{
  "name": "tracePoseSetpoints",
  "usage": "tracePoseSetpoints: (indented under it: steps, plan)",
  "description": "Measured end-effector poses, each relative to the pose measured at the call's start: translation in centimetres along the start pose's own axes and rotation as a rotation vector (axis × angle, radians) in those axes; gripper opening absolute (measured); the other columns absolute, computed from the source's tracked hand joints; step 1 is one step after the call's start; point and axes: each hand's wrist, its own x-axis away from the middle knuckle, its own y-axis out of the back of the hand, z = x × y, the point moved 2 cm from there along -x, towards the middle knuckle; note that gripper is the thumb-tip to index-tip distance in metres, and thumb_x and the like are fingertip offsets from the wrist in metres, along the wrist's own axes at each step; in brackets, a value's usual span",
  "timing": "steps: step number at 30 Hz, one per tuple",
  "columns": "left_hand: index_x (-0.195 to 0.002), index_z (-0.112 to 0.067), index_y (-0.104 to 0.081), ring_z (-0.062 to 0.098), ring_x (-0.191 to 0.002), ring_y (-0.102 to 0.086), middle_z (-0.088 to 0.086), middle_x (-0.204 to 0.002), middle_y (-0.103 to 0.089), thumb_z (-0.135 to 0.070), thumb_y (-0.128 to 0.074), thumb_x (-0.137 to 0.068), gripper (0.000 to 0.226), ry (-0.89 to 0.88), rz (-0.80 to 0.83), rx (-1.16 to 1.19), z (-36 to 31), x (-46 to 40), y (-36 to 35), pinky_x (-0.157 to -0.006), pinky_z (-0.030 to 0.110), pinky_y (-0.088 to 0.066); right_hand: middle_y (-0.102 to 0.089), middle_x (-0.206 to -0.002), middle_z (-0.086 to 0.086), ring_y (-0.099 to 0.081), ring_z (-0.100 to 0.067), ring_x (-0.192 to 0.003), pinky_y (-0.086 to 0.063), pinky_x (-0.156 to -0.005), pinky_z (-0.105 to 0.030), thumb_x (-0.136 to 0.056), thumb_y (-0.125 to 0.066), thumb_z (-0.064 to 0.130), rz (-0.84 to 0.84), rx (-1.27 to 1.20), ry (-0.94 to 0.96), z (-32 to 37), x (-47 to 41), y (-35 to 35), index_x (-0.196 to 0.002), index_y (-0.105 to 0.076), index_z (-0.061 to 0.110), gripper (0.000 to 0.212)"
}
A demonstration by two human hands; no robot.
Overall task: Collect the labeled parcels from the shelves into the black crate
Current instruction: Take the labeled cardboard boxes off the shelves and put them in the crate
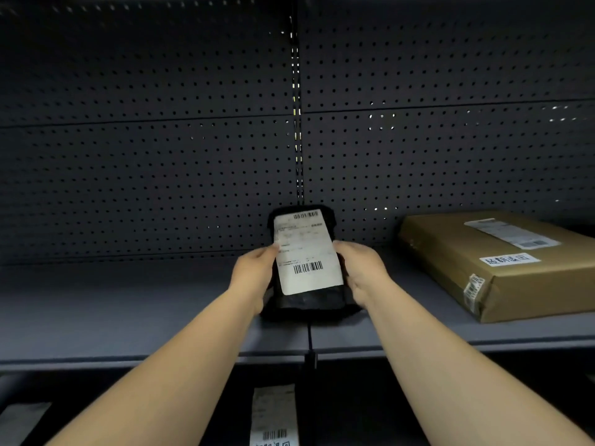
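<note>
A black plastic parcel (306, 300) with a white barcode label stands tilted on the grey shelf (128, 304), its top leaning towards the pegboard back. My left hand (254, 275) grips its left edge and my right hand (360, 272) grips its right edge. A brown paper-wrapped parcel (502, 268) with white labels lies flat on the same shelf to the right. On the shelf below, another dark parcel's white label (273, 413) shows at the bottom edge. The black crate is not in view.
A dark perforated back panel (161, 156) rises behind the shelf, split by a slotted upright (297, 140). A pale flat item (22, 423) shows at the bottom left on the lower shelf.
</note>
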Motion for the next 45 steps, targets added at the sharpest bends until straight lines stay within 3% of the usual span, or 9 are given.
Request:
tracePoseSetpoints:
  steps: [5,12,19,25,29,34,38,42,45]
  plan:
    - [-0.094,-0.034,-0.070,0.011,-0.093,-0.069,-0.011,-0.094,-0.075,-0.029,-0.062,-0.089,0.011,-0.195,0.066,0.106,-0.7,1.3,1.4,-0.080,0.033,-0.056,-0.071,-0.106,-0.007,-0.070,-0.019,-0.093,-0.058,-0.083,-0.040,-0.089,-0.063,0.015,-0.031,-0.083,0.170,0.4,2.4,-0.9,-0.121,-0.061,0.010,0.032]
    - [-0.104,-0.035,-0.070,0.006,-0.099,-0.067,-0.013,-0.103,-0.073,-0.024,-0.062,-0.089,0.020,-0.306,0.100,0.167,-0.4,2.7,3.4,-0.081,0.025,-0.052,-0.073,-0.086,0.013,-0.069,0.004,-0.077,-0.053,-0.059,-0.011,-0.088,-0.064,0.011,-0.016,-0.136,0.297,-0.2,4.6,-1.8,-0.106,-0.066,0.020,0.020]
    - [-0.108,-0.029,-0.069,0.007,-0.102,-0.066,-0.010,-0.105,-0.072,-0.020,-0.061,-0.090,0.022,-0.362,0.110,0.215,-0.4,4.0,4.2,-0.090,0.028,-0.050,-0.073,-0.087,0.013,-0.069,0.004,-0.079,-0.054,-0.061,-0.013,-0.087,-0.065,0.012,-0.001,-0.165,0.351,-0.2,6.0,-2.2,-0.093,-0.064,0.031,0.020]
    - [-0.104,-0.032,-0.070,0.004,-0.100,-0.067,-0.012,-0.104,-0.073,-0.020,-0.060,-0.091,0.021,-0.404,0.117,0.210,-0.8,4.9,4.2,-0.081,0.019,-0.053,-0.073,-0.095,0.010,-0.070,-0.001,-0.085,-0.056,-0.069,-0.018,-0.088,-0.065,0.014,0.003,-0.150,0.371,0.1,6.7,-1.8,-0.101,-0.065,0.027,0.019]
    - [-0.104,-0.031,-0.071,0.007,-0.100,-0.067,-0.010,-0.104,-0.073,-0.019,-0.061,-0.090,0.020,-0.390,0.114,0.222,-1.1,5.2,3.9,-0.085,0.027,-0.052,-0.074,-0.079,0.019,-0.069,0.005,-0.077,-0.053,-0.058,-0.012,-0.088,-0.064,0.013,0.025,-0.154,0.385,0.6,7.0,-1.4,-0.088,-0.063,0.034,0.021]
    - [-0.107,-0.027,-0.070,0.006,-0.098,-0.068,-0.011,-0.102,-0.073,-0.020,-0.061,-0.091,0.021,-0.376,0.101,0.197,-1.1,5.5,3.4,-0.086,0.028,-0.053,-0.074,-0.080,0.016,-0.070,0.002,-0.077,-0.054,-0.058,-0.014,-0.088,-0.063,0.013,-0.002,-0.128,0.369,0.9,7.2,-1.0,-0.090,-0.065,0.031,0.018]
    - [-0.101,-0.030,-0.071,0.006,-0.095,-0.068,-0.012,-0.097,-0.074,-0.022,-0.061,-0.091,0.016,-0.309,0.074,0.148,-1.4,5.3,2.8,-0.082,0.024,-0.052,-0.073,-0.093,0.006,-0.070,-0.009,-0.084,-0.058,-0.067,-0.027,-0.089,-0.063,0.017,-0.055,-0.065,0.272,1.4,6.6,-0.7,-0.106,-0.067,0.021,0.018]
    - [-0.096,-0.025,-0.070,-0.001,-0.084,-0.060,-0.016,-0.089,-0.068,-0.025,-0.059,-0.092,0.011,-0.196,0.022,0.063,-1.7,4.6,1.9,-0.060,0.012,-0.043,-0.073,-0.082,-0.001,-0.071,-0.020,-0.076,-0.060,-0.064,-0.034,-0.088,-0.063,0.013,-0.092,-0.014,0.157,1.7,5.2,-0.1,-0.089,-0.068,0.021,0.009]
    - [-0.095,-0.021,-0.068,0.003,-0.078,-0.058,-0.010,-0.086,-0.066,-0.025,-0.059,-0.092,0.010,-0.096,0.006,0.014,-1.2,3.9,1.2,-0.048,0.013,-0.044,-0.072,-0.091,-0.010,-0.070,-0.028,-0.082,-0.059,-0.076,-0.043,-0.085,-0.066,0.011,-0.114,0.060,0.080,1.4,3.9,0.3,-0.098,-0.069,0.012,0.013]
